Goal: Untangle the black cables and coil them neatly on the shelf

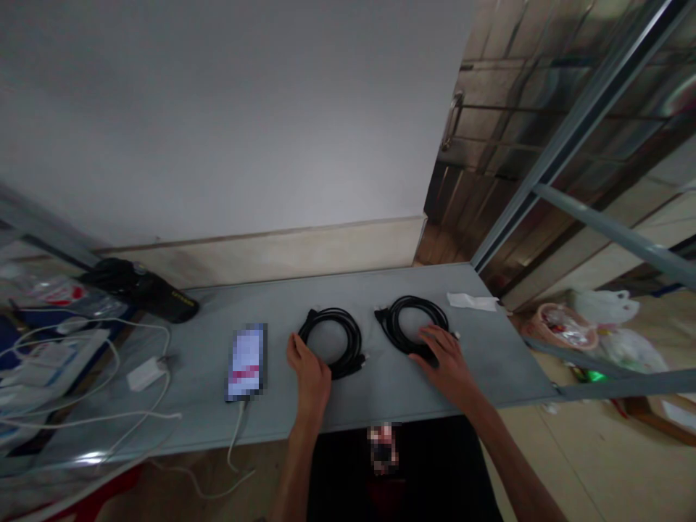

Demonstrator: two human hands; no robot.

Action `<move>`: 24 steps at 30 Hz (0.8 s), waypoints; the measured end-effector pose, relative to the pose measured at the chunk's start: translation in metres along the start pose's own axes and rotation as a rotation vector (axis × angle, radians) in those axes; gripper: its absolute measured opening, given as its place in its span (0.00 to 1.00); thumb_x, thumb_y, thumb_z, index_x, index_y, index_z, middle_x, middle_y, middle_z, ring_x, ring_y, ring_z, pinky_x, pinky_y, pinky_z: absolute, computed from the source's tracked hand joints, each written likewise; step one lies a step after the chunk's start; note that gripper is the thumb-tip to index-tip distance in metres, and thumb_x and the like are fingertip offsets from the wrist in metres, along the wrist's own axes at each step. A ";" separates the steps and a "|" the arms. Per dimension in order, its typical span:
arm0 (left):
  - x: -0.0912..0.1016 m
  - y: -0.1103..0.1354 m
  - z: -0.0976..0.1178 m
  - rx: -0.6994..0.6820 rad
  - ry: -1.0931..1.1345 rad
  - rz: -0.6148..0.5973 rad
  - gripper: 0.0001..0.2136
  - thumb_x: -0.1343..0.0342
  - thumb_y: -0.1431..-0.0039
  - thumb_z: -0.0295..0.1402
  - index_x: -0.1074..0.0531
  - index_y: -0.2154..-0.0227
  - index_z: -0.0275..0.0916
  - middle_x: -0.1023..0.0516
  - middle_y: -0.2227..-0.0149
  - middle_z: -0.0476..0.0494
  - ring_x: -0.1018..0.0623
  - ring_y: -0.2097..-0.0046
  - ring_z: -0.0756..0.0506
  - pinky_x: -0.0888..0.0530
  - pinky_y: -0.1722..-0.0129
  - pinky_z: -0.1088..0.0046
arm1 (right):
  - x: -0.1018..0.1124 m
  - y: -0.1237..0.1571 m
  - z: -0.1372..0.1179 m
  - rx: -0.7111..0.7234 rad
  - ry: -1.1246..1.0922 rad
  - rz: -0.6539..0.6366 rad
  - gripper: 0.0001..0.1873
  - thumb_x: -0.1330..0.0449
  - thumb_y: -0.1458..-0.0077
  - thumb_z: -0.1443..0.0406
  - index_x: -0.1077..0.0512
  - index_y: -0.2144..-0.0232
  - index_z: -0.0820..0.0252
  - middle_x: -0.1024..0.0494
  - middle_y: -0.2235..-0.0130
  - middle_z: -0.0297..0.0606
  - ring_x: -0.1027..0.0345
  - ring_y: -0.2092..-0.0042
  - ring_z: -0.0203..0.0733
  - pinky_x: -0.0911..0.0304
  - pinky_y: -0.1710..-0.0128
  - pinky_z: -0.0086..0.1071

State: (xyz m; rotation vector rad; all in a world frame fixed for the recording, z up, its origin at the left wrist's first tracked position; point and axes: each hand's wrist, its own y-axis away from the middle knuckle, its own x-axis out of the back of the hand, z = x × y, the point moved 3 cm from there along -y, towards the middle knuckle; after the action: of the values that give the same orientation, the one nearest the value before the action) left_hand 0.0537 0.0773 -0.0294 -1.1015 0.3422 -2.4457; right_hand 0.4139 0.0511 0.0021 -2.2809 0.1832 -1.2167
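Observation:
Two coiled black cables lie side by side on the grey tabletop [348, 406]. At the outer edge of the left black cable [356, 337], my left hand [311, 370] has its fingers bent together against the loops; they look closed on them. My right hand [446, 362] rests over the lower right of the other coiled black cable [390, 332], its fingers spread and touching the loops. Plug ends stick out from both coils. Part of the right coil is hidden under my fingers.
Left of the coils lies a phone [247, 362] with a white cord. Farther left are a white charger [146, 374], tangled white cables and a black bottle [157, 293]. A white paper strip [472, 301] lies at the right. Metal posts [592, 109] flank the table.

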 end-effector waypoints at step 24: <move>0.050 0.022 0.038 -0.318 -0.069 0.001 0.18 0.45 0.21 0.36 0.31 0.33 0.41 0.31 0.31 0.27 0.30 0.28 0.30 0.29 0.30 0.40 | -0.007 0.000 0.000 -0.006 0.103 -0.026 0.17 0.45 0.20 0.50 0.27 0.56 0.54 0.19 0.58 0.43 0.26 0.53 0.54 0.33 0.46 0.48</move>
State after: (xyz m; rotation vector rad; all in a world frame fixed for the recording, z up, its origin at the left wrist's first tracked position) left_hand 0.0591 0.0322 0.0191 -1.3082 0.7283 -2.3997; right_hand 0.4099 0.0538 -0.0030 -2.2343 0.1956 -1.3497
